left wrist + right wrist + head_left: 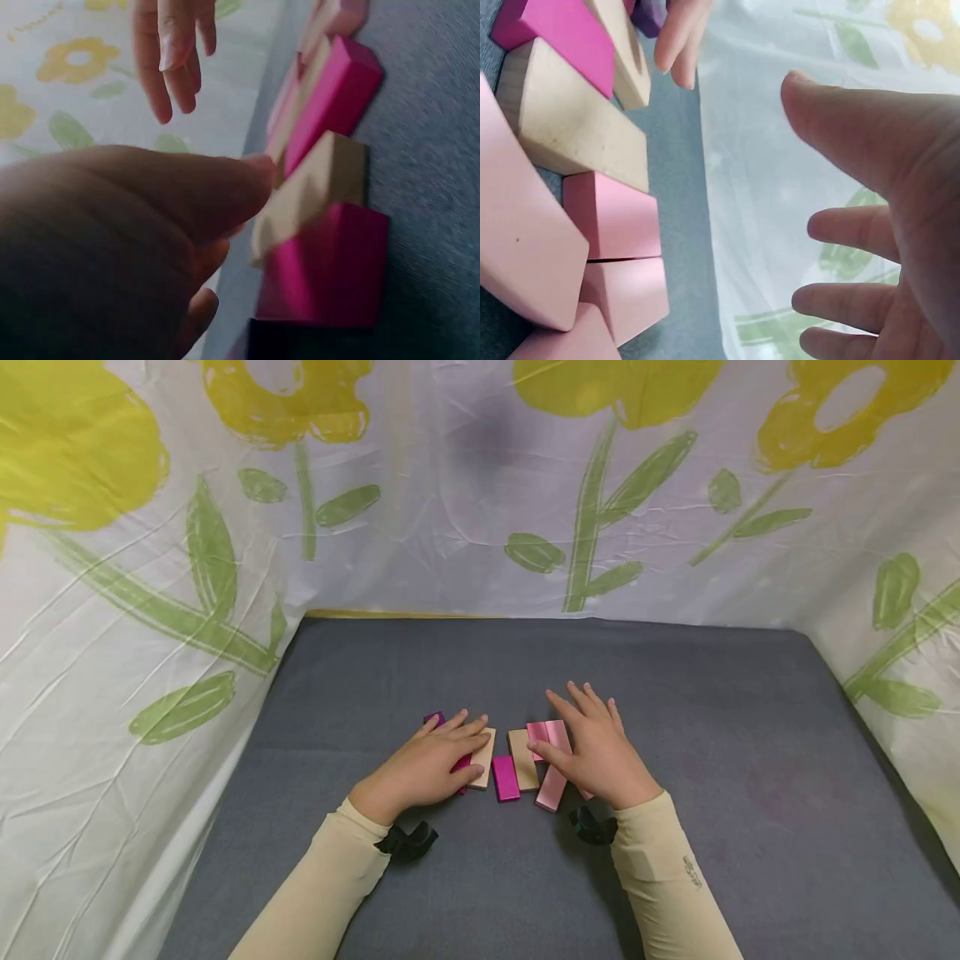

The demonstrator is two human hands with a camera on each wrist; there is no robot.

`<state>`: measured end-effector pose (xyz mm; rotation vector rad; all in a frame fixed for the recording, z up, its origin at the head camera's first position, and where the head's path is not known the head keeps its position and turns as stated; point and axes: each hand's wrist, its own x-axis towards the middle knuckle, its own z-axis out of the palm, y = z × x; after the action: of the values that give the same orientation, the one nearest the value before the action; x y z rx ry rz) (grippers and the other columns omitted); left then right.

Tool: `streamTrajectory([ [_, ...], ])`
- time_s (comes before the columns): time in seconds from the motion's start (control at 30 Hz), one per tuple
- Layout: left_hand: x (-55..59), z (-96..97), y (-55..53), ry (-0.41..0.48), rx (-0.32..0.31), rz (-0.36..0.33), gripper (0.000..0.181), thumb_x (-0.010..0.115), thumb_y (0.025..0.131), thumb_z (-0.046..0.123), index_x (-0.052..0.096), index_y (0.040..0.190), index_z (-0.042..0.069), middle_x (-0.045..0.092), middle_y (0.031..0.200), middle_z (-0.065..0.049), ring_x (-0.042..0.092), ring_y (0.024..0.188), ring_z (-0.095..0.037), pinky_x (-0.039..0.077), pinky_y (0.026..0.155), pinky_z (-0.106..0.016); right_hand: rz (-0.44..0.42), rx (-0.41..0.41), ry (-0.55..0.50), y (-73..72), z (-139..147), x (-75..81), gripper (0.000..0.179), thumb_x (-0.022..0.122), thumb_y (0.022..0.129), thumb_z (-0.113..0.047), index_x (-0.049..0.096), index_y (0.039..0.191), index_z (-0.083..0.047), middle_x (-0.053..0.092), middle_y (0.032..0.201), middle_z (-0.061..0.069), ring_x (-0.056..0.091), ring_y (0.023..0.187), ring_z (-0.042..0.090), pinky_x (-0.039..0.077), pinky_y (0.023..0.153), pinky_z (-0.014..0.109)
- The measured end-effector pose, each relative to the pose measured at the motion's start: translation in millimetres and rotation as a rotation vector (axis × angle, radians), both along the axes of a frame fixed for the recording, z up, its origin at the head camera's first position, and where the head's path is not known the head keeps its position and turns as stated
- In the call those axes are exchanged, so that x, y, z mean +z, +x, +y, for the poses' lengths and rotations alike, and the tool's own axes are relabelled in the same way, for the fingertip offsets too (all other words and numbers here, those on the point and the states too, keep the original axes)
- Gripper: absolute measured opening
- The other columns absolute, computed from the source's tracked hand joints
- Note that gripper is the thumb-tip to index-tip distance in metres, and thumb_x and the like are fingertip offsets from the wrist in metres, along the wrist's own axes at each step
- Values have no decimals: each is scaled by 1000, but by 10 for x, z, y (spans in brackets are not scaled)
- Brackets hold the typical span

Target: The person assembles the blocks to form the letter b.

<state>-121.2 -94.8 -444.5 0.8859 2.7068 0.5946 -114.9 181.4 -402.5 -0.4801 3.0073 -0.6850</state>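
Observation:
A row of wooden blocks lies on the grey cloth in the head view. Over its left end spreads my left hand (423, 766), fingers extended above a plain wood block (482, 767) and a partly covered magenta block (322, 270); contact is hard to tell. My right hand (602, 758) hovers with straight fingers at the right end, close to several pink blocks (552, 789). Between the hands are another plain wood block (522, 762) and a second magenta block (506, 779). A purple block (432, 718) peeks out beyond the left hand. The right wrist view shows nothing in the right palm.
The grey cloth (712, 735) covers the table on all sides of the row. White curtains (450, 560) with yellow flowers enclose the back and both sides. A black strap mount (408, 842) sits at the left wrist, another (592, 825) at the right.

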Motion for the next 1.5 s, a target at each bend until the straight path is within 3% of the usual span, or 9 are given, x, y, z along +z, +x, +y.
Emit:
streamTrajectory([
  [0.43, -139, -25, -76, 12, -19, 20, 63, 64, 104, 45, 46, 160, 22, 36, 169, 3, 26, 160, -28, 6, 129, -62, 18, 42, 2, -9, -71, -90, 66, 82, 91, -41, 65, 144, -6, 52, 156, 23, 38, 151, 48, 25, 120, 73],
  [0.53, -182, -17, -102, 11, -6, 36, 63, 62, 105, 46, 45, 161, 23, 34, 170, 4, 24, 160, -28, 5, 130, -61, 46, 66, 2, 4, -97, -117, 59, 85, 88, -37, 71, 135, -5, 64, 139, 20, 56, 134, 41, 42, 112, 64],
  [0.63, -211, -1, -123, 1, 13, 44, 63, 60, 105, 47, 44, 162, 26, 33, 170, 6, 23, 161, -26, 5, 130, -59, 58, 108, -3, 16, -130, -136, 48, 88, 86, -31, 77, 124, -4, 71, 107, 10, 64, 97, 25, 56, 87, 44],
  [0.73, -234, 18, -142, -5, 35, 47, 64, 60, 104, 48, 43, 162, 26, 32, 170, 6, 24, 161, -26, 4, 130, -59, 14, 163, -10, 23, -168, -137, 37, 88, 86, -25, 79, 116, -5, 59, 76, -1, 51, 68, 12, 45, 60, 30],
  [0.83, -256, 28, -164, -2, 61, 46, 64, 60, 105, 47, 43, 162, 26, 32, 170, 5, 23, 161, -26, 2, 130, -58, -72, 213, -20, 29, -212, -133, 26, 87, 87, -19, 79, 109, -8, 48, 63, -6, 42, 57, 7, 33, 52, 26],
  [0.93, -272, 28, -193, 6, 82, 46, 64, 60, 105, 46, 42, 162, 25, 32, 170, 6, 23, 161, -25, 1, 130, -58, -138, 243, -14, 34, -248, -163, 30, 87, 86, -20, 80, 113, -9, 53, 64, -10, 45, 57, 6, 36, 52, 25],
  [1.13, -310, 32, -270, 45, 92, 55, 61, 58, 106, 44, 44, 162, 23, 33, 170, 4, 24, 161, -26, 0, 130, -59, -180, 260, 28, 52, -284, -226, 44, 90, 83, -27, 79, 121, -8, 65, 82, -8, 53, 72, 10, 48, 64, 27],
  [1.33, -374, 38, -360, 79, 106, 45, 59, 55, 108, 44, 45, 162, 23, 32, 171, 5, 23, 161, -26, -2, 130, -59, -179, 256, 23, 57, -293, -234, 38, 88, 84, -19, 80, 119, -8, 51, 66, -8, 46, 62, 8, 38, 54, 25],
  [1.5, -416, 35, -432, 100, 131, 52, 58, 55, 108, 41, 44, 162, 23, 32, 171, 5, 22, 161, -27, -3, 129, -59, -185, 259, 35, 64, -338, -242, 36, 90, 84, -22, 81, 118, -11, 44, 58, -9, 43, 56, 5, 34, 52, 24],
])
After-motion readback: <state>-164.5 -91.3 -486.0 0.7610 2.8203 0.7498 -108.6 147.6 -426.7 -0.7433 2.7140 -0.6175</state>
